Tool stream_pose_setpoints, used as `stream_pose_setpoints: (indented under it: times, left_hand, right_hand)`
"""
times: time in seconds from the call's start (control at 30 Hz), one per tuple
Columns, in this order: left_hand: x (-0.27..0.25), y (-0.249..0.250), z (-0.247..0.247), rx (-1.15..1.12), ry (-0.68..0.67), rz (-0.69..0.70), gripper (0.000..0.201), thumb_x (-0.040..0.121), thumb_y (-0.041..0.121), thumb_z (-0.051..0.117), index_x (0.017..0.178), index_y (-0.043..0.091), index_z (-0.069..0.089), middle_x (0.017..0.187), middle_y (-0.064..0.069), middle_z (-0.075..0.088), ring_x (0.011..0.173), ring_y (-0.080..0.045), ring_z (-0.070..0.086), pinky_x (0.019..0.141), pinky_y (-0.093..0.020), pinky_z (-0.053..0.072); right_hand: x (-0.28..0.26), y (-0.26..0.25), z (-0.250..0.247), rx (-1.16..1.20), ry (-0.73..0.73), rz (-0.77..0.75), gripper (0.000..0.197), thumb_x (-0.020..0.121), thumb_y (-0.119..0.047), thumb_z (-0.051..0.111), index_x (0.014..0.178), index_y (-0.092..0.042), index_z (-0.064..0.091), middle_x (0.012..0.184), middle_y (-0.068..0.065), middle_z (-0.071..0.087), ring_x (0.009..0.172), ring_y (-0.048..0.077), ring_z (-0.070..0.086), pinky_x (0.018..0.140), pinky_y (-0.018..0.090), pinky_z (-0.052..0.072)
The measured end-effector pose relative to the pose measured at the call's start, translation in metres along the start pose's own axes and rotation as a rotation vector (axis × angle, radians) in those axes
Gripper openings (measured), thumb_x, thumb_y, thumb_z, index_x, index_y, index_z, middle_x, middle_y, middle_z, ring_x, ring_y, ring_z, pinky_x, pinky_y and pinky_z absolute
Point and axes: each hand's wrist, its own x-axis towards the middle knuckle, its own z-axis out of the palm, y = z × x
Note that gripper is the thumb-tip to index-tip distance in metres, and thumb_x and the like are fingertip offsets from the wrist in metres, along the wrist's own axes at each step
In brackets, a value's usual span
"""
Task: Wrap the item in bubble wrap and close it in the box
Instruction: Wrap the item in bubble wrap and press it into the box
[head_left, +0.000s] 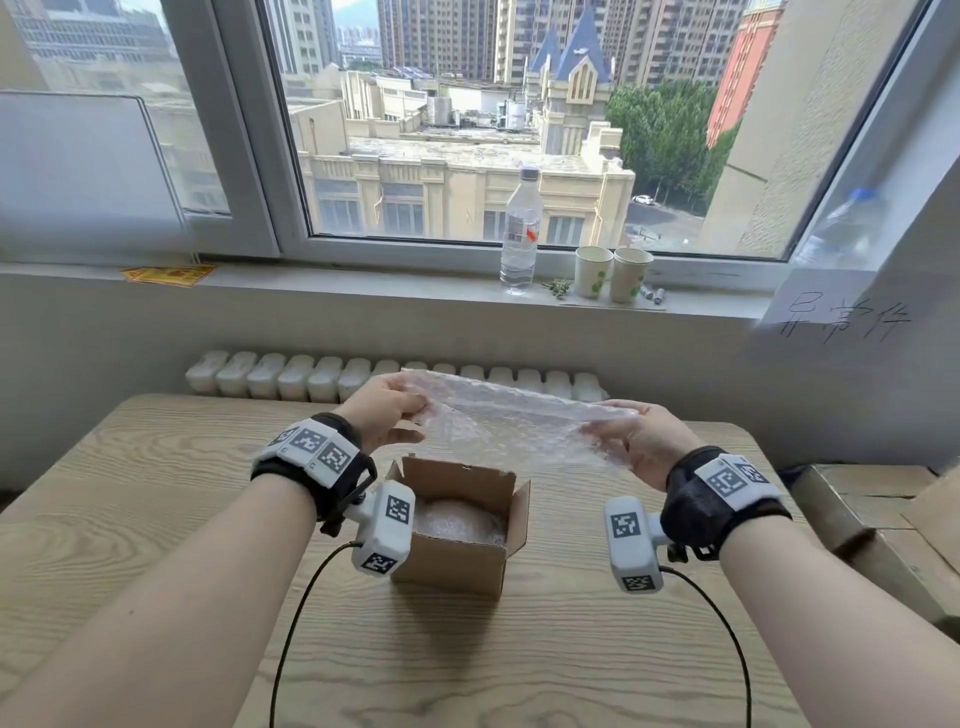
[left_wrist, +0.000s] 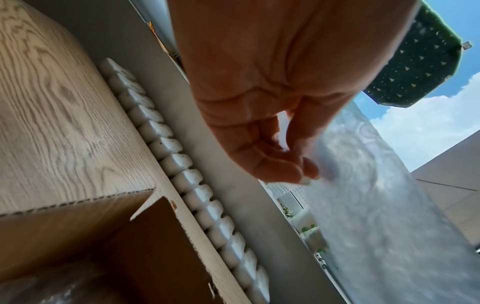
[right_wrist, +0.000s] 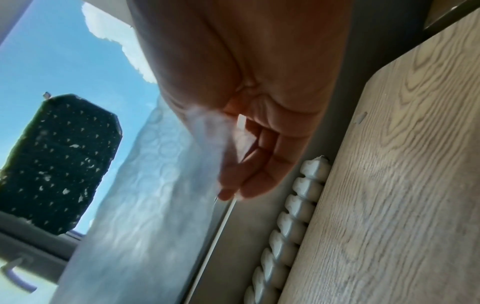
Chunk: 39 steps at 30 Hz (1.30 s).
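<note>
— Starting with the biggest thing, what carries it all?
— A pale wood-grain surface (head_left: 519, 649) below a wide window, with a white ribbed radiator (head_left: 291, 376) behind its far edge.

— And the hands?
— Both are raised above the far part of the surface, well apart, stretching a clear sheet of bubble wrap (head_left: 514, 421) between them. The left hand (head_left: 382, 413) pinches the sheet's left edge between thumb and fingertips; the right hand (head_left: 641, 441) grips the right edge, fingers curled round it with the palm turned up.

— Where does the sheet hang relative to the box?
— Over and just behind the small brown cardboard box (head_left: 457, 530), which stands open on the surface between the two wrists, flaps up.

— Anything inside?
— A rounded item already covered in bubble wrap (head_left: 457, 522) lies in the box, below the hands and apart from them.

— On the sill?
— A clear plastic water bottle (head_left: 519, 234), and right of it two paper cups with green dots (head_left: 613, 273), side by side.
</note>
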Motion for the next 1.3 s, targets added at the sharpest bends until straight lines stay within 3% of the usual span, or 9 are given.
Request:
stream_pose_setpoints:
  times: [0.13, 0.23, 0.43, 0.57, 0.73, 0.83, 0.97, 1.17, 1.3]
  left_hand:
    - [0.001, -0.003, -0.006, 0.154, -0.029, 0.033, 0.05, 0.091, -0.019, 0.037, 0.069, 0.01, 0.071, 0.098, -0.011, 0.064, 0.055, -0.009, 0.051, 0.041, -0.011, 0.048]
    - [0.002, -0.006, -0.004, 0.371, 0.003, 0.062, 0.064, 0.086, -0.021, 0.031, 0.059, 0.02, 0.072, 0.112, -0.007, 0.06, 0.063, -0.011, 0.046, 0.047, -0.014, 0.048]
    - [0.001, -0.02, -0.013, 0.652, -0.011, 0.04, 0.057, 0.084, -0.015, 0.032, 0.065, 0.021, 0.072, 0.117, -0.012, 0.067, 0.084, -0.018, 0.052, 0.061, -0.022, 0.044]
    - [-0.003, -0.026, -0.023, 0.736, 0.042, 0.043, 0.048, 0.083, -0.009, 0.037, 0.071, 0.017, 0.075, 0.12, -0.007, 0.067, 0.116, -0.018, 0.056, 0.099, -0.026, 0.039]
    - [-0.006, -0.025, -0.011, 0.861, -0.059, 0.149, 0.032, 0.089, 0.03, 0.055, 0.118, 0.019, 0.064, 0.134, 0.001, 0.056, 0.119, -0.013, 0.054, 0.093, -0.025, 0.041]
    - [-0.004, -0.034, 0.013, 0.918, -0.282, 0.154, 0.086, 0.072, 0.057, 0.07, 0.144, 0.025, 0.035, 0.148, 0.005, 0.042, 0.134, -0.014, 0.042, 0.108, -0.035, 0.035]
    - [0.004, -0.038, 0.042, 1.14, -0.329, 0.307, 0.12, 0.061, 0.057, 0.078, 0.152, 0.029, 0.006, 0.153, 0.001, 0.033, 0.135, -0.019, 0.041, 0.108, -0.037, 0.038]
    - [0.014, -0.033, 0.051, 1.113, -0.208, 0.382, 0.054, 0.087, 0.017, 0.056, 0.136, 0.018, 0.034, 0.115, -0.007, 0.062, 0.094, -0.027, 0.064, 0.078, -0.036, 0.054]
    - [0.024, -0.025, 0.036, 1.174, -0.28, 0.381, 0.012, 0.093, 0.015, 0.042, 0.1, 0.01, 0.05, 0.109, -0.013, 0.065, 0.097, -0.03, 0.061, 0.075, -0.032, 0.047]
  right_hand:
    - [0.0, 0.0, -0.001, -0.034, 0.033, -0.003, 0.048, 0.083, 0.028, 0.02, 0.063, 0.0, 0.053, 0.07, 0.012, 0.052, 0.056, 0.022, 0.055, 0.042, 0.02, 0.054]
    - [-0.001, 0.001, 0.002, -0.031, 0.03, 0.031, 0.045, 0.084, 0.021, 0.019, 0.064, -0.002, 0.052, 0.051, 0.006, 0.042, 0.034, 0.011, 0.043, 0.046, 0.028, 0.058]
    - [-0.005, -0.001, 0.014, -0.019, 0.051, 0.087, 0.026, 0.09, -0.022, 0.054, 0.075, -0.003, 0.064, 0.065, 0.003, 0.049, 0.043, 0.011, 0.047, 0.039, 0.019, 0.048]
    - [0.0, 0.006, 0.037, -0.133, 0.08, 0.09, 0.014, 0.085, 0.01, 0.057, 0.095, 0.004, 0.065, 0.081, 0.01, 0.064, 0.064, 0.016, 0.058, 0.04, 0.016, 0.051]
    - [0.01, 0.017, 0.056, -0.086, 0.221, 0.197, 0.03, 0.091, 0.011, 0.044, 0.072, -0.004, 0.061, 0.08, 0.011, 0.058, 0.064, 0.016, 0.054, 0.038, 0.015, 0.051]
    - [0.013, 0.018, 0.059, 0.071, 0.259, 0.285, 0.029, 0.095, 0.008, 0.04, 0.077, -0.002, 0.06, 0.081, 0.016, 0.056, 0.052, 0.016, 0.06, 0.038, 0.017, 0.051]
    - [0.013, 0.006, 0.062, 0.277, 0.29, 0.328, 0.024, 0.096, 0.005, 0.04, 0.081, -0.002, 0.057, 0.079, 0.016, 0.053, 0.05, 0.016, 0.061, 0.039, 0.018, 0.052]
    - [0.009, 0.0, 0.059, 0.285, 0.342, 0.288, 0.024, 0.094, 0.012, 0.038, 0.081, 0.0, 0.055, 0.08, 0.017, 0.052, 0.052, 0.018, 0.062, 0.04, 0.019, 0.054]
    - [0.018, 0.012, 0.043, -0.18, 0.402, 0.178, 0.021, 0.088, 0.011, 0.045, 0.085, -0.003, 0.061, 0.083, 0.01, 0.059, 0.067, 0.016, 0.057, 0.05, 0.019, 0.057]
